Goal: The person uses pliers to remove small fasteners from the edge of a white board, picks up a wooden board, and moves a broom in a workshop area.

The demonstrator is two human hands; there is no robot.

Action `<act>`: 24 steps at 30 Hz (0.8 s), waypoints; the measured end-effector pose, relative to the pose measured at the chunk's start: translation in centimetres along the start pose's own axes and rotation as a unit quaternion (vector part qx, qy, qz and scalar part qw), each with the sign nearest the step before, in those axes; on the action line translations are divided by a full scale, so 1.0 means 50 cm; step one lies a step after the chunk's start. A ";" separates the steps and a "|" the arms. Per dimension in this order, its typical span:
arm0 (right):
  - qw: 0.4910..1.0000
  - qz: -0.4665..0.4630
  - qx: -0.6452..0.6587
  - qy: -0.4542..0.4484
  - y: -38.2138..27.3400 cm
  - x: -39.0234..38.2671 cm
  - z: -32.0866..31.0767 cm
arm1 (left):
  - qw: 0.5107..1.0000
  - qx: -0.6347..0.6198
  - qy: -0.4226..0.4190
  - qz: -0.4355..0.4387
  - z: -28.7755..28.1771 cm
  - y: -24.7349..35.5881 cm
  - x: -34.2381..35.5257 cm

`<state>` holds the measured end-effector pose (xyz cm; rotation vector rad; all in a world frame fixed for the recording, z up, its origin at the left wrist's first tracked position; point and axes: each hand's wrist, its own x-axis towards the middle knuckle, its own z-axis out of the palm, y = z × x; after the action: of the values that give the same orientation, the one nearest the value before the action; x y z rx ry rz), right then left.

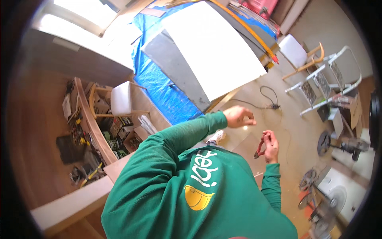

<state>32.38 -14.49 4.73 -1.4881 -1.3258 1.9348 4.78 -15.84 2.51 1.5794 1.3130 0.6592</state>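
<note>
My right hand (271,148) is closed around a pair of pliers (260,149) with red handles. Their dark jaws point down and to the left, over the floor. Just up and to the left, my left hand (237,116) hangs in the air with its fingers loosely bent, and I see nothing in it. A gap separates the two hands. Beyond the left hand, a large white board (217,44) lies on a grey board (175,59). A dark cable (273,106) lies on the floor past my hands.
Blue sheeting (155,91) spreads under the boards, and a long yellow-orange bar (250,32) lies along them. To the right stand a white chair (293,49), a folding step ladder (324,83) and fans (330,199). At left are another chair (121,99) and a wooden-edged recess (89,115) holding tools and boxes.
</note>
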 end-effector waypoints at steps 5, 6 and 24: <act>0.936 -0.296 0.067 -0.177 -0.216 -0.008 0.149 | 0.929 -0.362 0.027 -0.069 0.023 -0.033 -0.136; 0.919 -0.344 0.033 -0.191 -0.236 -0.001 0.172 | 0.914 -0.394 0.033 -0.097 0.017 -0.034 -0.153; 0.859 -0.210 0.068 -0.462 -0.299 -0.006 0.689 | 0.625 -0.665 0.351 -0.211 -0.083 -0.209 -0.613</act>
<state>-1.92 -22.93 17.48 -0.0730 -1.6111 2.4158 -11.90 -43.76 -0.30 -0.2768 1.0664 1.5149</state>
